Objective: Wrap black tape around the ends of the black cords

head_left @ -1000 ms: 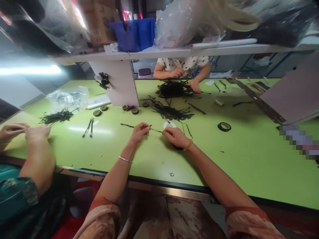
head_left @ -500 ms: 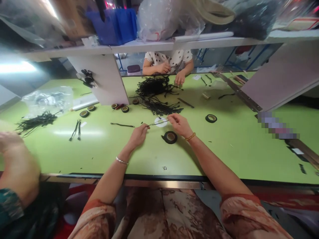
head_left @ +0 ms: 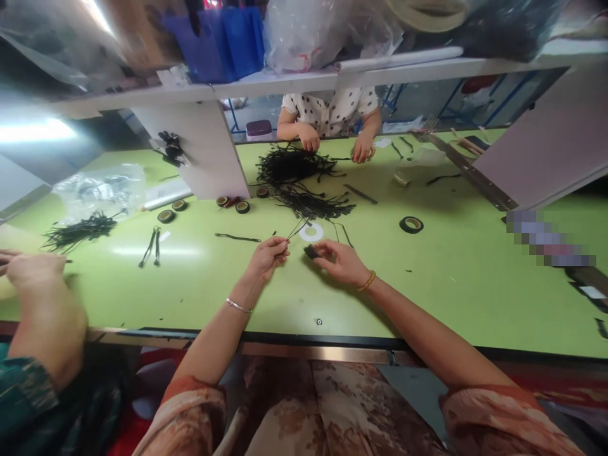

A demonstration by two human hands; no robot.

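Thin black cable (head_left: 296, 228) is pinched in the fingers of my left hand (head_left: 266, 259), with its strands reaching up toward the pile. My right hand (head_left: 345, 261) is closed round a roll of black tape (head_left: 312, 251), mostly covered by the fingers. A small gap separates the two hands. Just beyond them lies a white ring (head_left: 302, 234) flat on the green table (head_left: 304, 304). Behind that spreads a bundle of black cables (head_left: 316, 202), with one thin strand trailing down to its right.
Across the table a co-worker's hands (head_left: 363, 147) are at another black cable heap (head_left: 289, 166). At left, another person's arm (head_left: 45, 304) rests near a cable bunch (head_left: 78, 231). Tape rolls (head_left: 411, 225) lie about. A shelf (head_left: 285, 82) spans overhead.
My right hand has let go of the cable, moved down and picked the black tape roll up off the table. My left hand keeps the cable. The co-worker's hands have shifted over the heap.
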